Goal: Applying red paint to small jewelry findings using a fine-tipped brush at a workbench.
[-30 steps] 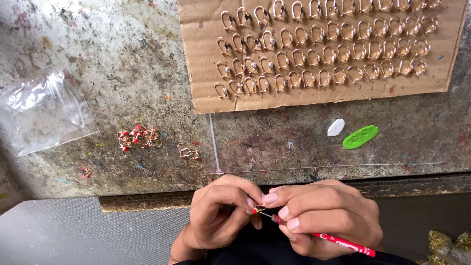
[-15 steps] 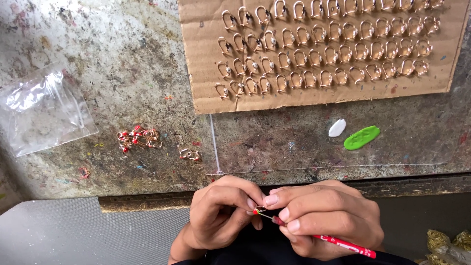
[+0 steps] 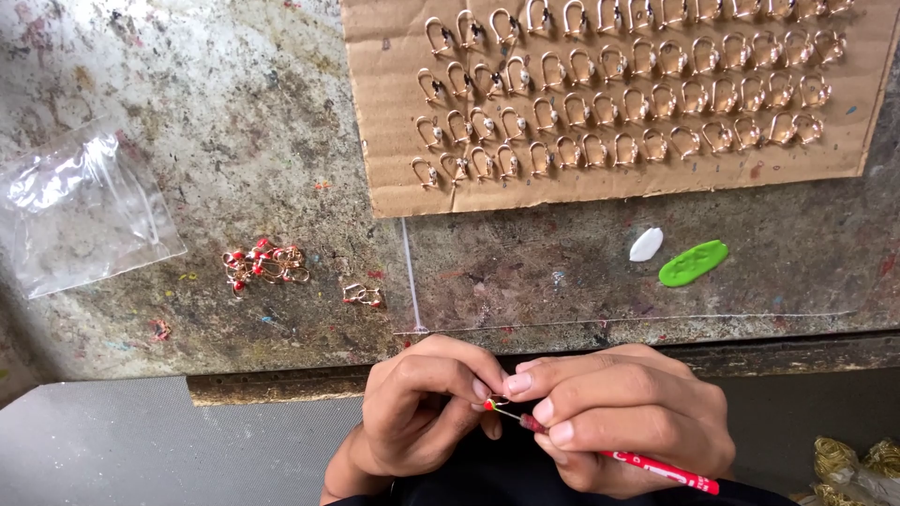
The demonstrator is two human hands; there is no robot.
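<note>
The thin stick-shaped tool with a red handle (image 3: 656,466) carries small white markings along its red length, and its fine tip is pale gold. At that tip sits a tiny gold wire earring piece with a red bead (image 3: 491,405). The flat brown cardboard sheet (image 3: 394,178) bears rows of gold hooks, many with a small white dot. A loose heap of gold hooks dotted with red (image 3: 263,264) lies on the mottled grey stone worktop (image 3: 234,122), which is flecked with red, blue and yellow specks. A bright green putty blob (image 3: 693,262) and a white putty blob (image 3: 646,245) are plain-coloured. The clear plastic bag (image 3: 80,211) shows white glare.
</note>
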